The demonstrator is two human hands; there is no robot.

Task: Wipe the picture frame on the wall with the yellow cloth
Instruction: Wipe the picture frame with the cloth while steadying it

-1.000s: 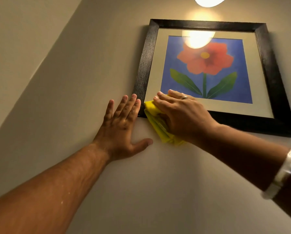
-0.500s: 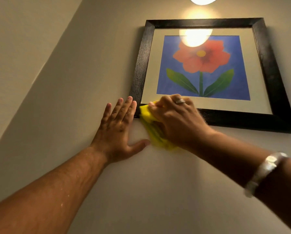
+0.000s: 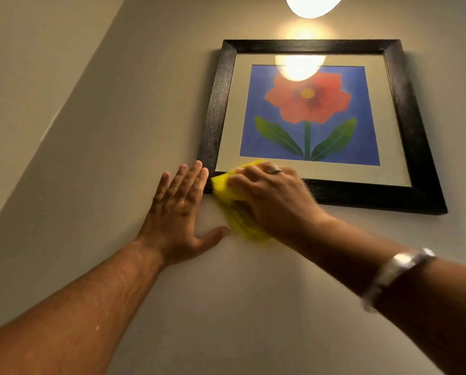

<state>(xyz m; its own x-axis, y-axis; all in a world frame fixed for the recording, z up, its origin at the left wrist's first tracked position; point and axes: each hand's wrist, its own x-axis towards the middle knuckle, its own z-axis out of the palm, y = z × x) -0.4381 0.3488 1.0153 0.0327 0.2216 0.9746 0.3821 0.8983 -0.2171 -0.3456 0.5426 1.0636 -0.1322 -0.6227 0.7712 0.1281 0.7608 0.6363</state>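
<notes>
Right hand (image 3: 273,197) presses the soft, limp yellow cloth (image 3: 227,194), bunched in its grip, onto the frame (image 3: 215,109) corner; left hand (image 3: 179,209) flat on wall, holding nothing. Frame likely rigid, glass fragile.

The black picture frame (image 3: 218,104) is carried by the beige wall (image 3: 118,136). Left of its near left corner, a left hand (image 3: 180,212) is laid flat on the wall.

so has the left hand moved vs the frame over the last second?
No. The left hand lies flat on the wall, fingertips by the picture frame's lower-left corner, as before. Only the right hand with the yellow cloth shifts.
</notes>
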